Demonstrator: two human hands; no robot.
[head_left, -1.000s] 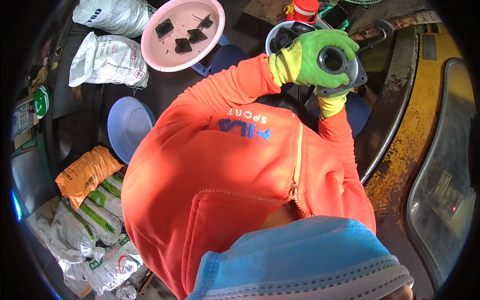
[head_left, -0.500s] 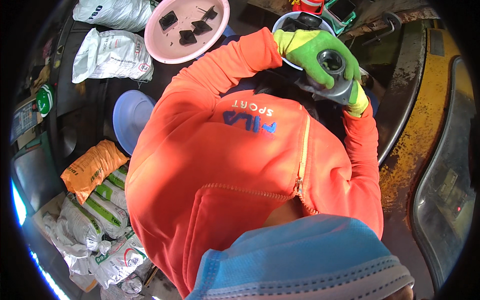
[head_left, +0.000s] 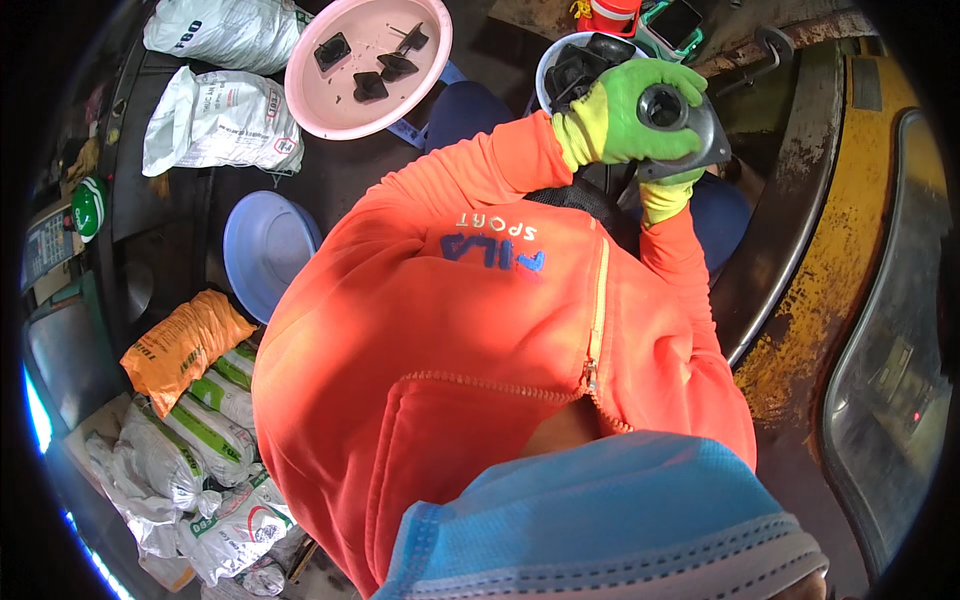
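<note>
Between the left grip [head_left: 632, 112] and the right grip [head_left: 672, 190], dark flanged part [head_left: 710, 140], its round collar tipped up toward the camera, one plate corner sticking out to the right. Left grip closed on it from above, fingers and thumb curled round the collar, gloved in green and yellow. Right grip under the part, gloved likewise, seems to touch its lower edge; fingers hidden, can't tell how far closed. Just beyond the left grip, to its left, pale-rimmed basin [head_left: 543, 72] holding more dark parts [head_left: 576, 68], partly covered by that grip. Beyond the grips, red container [head_left: 608, 17] and, right next to it, green-cased device [head_left: 672, 26] with dark screen. Right of the grips, metal hook [head_left: 776, 44], then rusty yellow machine panel [head_left: 790, 370] further right and nearer the body. Well left of the left grip, pink basin [head_left: 318, 92] with four dark pieces [head_left: 397, 66] inside, white sacks [head_left: 222, 125] further left. Left of the grips and nearer the body: blue basin [head_left: 268, 245], orange sack [head_left: 188, 345], pile of white-and-green sacks [head_left: 212, 435] past that. Orange sleeves [head_left: 475, 165] run up to both grips; blue face mask [head_left: 600, 495] at the near end, well below them
</note>
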